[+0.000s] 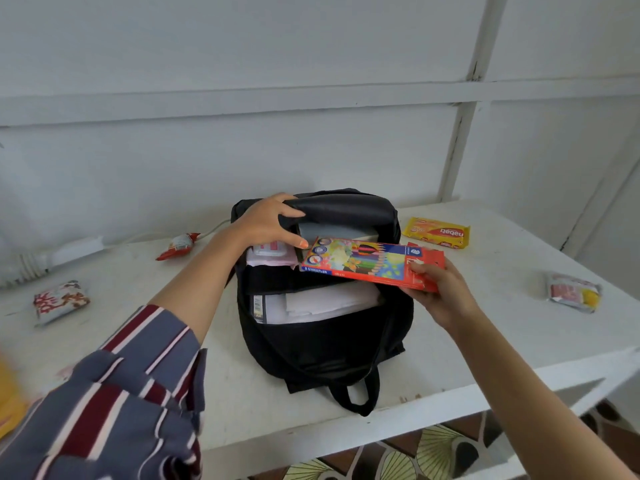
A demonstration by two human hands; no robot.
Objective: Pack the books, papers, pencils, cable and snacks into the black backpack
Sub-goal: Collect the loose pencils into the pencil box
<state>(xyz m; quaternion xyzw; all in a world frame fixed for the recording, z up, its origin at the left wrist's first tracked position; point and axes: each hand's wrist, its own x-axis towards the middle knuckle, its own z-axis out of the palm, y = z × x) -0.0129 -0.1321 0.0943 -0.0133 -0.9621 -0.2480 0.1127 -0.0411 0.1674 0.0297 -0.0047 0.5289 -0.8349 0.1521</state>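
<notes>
Currently at the pencil step, head view. Left hand (268, 221) curled round the far flap of the backpack (322, 344), holding the mouth open. Right hand (438, 294) pinched shut on the near end of the pencil box (370, 261), held flat over the opening. Below both hands, inside: papers (329, 303) and a book (334, 232). Left of the left arm: two snacks (178, 245) (60, 301) and the cable (79, 249). Right of the right hand: two more snacks (438, 233) (573, 292), well apart. Next, probably: tilt box end-down, slide in beside papers.
</notes>
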